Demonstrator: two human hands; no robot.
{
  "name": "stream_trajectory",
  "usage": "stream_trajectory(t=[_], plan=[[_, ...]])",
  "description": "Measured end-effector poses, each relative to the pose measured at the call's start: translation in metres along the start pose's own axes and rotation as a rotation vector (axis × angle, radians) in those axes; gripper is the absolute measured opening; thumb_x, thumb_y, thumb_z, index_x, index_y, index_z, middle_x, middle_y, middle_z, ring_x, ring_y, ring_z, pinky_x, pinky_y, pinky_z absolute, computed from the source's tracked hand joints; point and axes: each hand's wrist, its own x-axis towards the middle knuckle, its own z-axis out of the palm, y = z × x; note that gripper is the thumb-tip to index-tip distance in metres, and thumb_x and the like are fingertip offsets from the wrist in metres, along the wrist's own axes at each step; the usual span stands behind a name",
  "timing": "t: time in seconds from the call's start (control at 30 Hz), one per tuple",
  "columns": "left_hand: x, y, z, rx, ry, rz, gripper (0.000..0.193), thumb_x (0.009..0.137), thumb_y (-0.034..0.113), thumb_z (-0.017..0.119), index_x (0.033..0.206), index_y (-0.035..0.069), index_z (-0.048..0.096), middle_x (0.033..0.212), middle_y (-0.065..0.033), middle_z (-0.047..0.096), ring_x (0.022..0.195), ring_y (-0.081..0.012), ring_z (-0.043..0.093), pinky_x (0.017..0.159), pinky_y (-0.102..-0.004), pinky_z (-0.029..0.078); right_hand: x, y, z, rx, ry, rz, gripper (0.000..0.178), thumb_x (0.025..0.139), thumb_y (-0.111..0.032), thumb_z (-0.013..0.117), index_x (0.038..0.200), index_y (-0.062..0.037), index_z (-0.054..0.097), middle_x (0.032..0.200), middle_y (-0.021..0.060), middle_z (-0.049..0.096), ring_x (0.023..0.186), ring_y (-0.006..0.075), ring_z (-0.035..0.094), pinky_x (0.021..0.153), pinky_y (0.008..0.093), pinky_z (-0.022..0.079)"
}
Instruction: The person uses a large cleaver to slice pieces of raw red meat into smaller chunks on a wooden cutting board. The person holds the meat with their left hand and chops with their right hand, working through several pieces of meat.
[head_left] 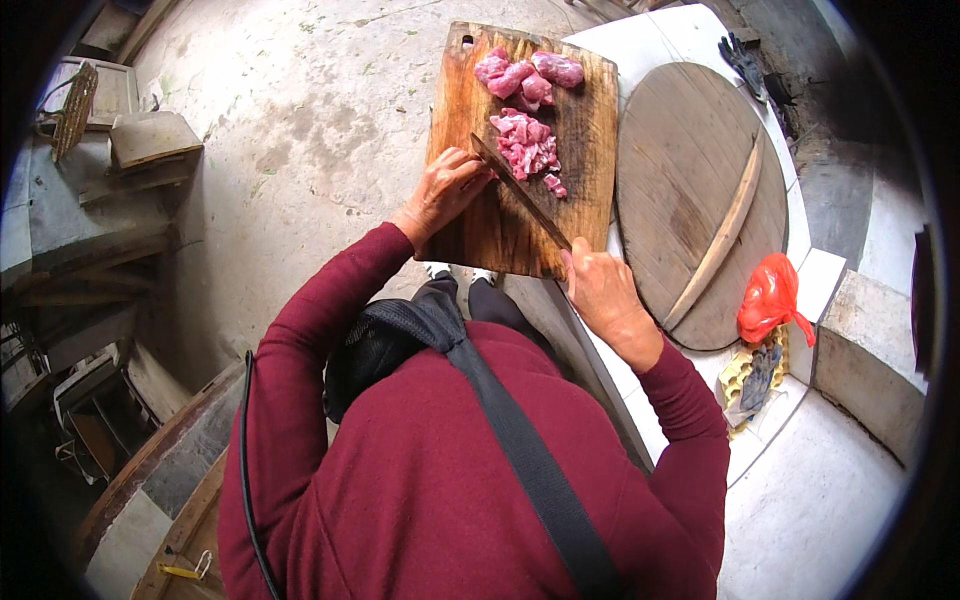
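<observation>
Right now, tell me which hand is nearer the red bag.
Right. The right hand, gripping the knife, is left of the red bag; the left hand is farther left.

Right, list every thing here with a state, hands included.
Cutting board: dark-stained
Knife: held, angled over the board
Right hand: closed on the knife
Left hand: fingers curled near the knife
Small meat pieces: raw, cut, heaped
Larger meat pieces: raw, in chunks
Round wooden lid: lying flat
Red plastic bag: bunched up

Knife (523, 194) with hidden handle.
</observation>
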Motion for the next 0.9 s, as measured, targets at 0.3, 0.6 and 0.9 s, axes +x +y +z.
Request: stream_trajectory(t=[0.3, 0.6, 0.9], plan=[[-0.001, 0.003, 0.002, 0.009, 0.006, 0.035, 0.017, 0.075, 0.005, 0.067, 0.092, 0.004, 0.066, 0.085, -0.0112, 0.061, 0.082, -0.0291, 0.058, 0.072, -0.0372, 0.049, 0.079, -0.012, 0.036, 0.025, -0.095, -0.025, 0.031, 0.074, -0.010, 0.061, 0.103, -0.0050, 0.050, 0.093, 0.0135, 0.055, 0.080, 0.0308, 0.057, 0.066, 0.0429, 0.048], [-0.004, -0.001, -0.002, -0.004, -0.043, 0.003, 0.014, 0.078, 0.003, 0.066, 0.091, 0.003, 0.064, 0.088, -0.0115, 0.060, 0.080, -0.0290, 0.057, 0.070, -0.0358, 0.049, 0.010, -0.003, 0.001, 0.036, -0.026, 0.006, 0.019, 0.091, -0.013, 0.050, 0.077, -0.0009, 0.049, 0.056, 0.0224, 0.056, 0.057, 0.0386, 0.061, 0.048, 0.0457, 0.047], [-0.006, 0.000, -0.001, -0.003, -0.037, 0.020, 0.013, 0.076, 0.004, 0.067, 0.088, 0.002, 0.064, 0.087, -0.0120, 0.061, 0.080, -0.0296, 0.058, 0.070, -0.0362, 0.049, 0.057, -0.014, 0.040, 0.057, 0.215, -0.162, 0.006, 0.078, -0.006, 0.054, 0.080, -0.0015, 0.051, 0.068, 0.0198, 0.061, 0.064, 0.0373, 0.063, 0.056, 0.0450, 0.052]])
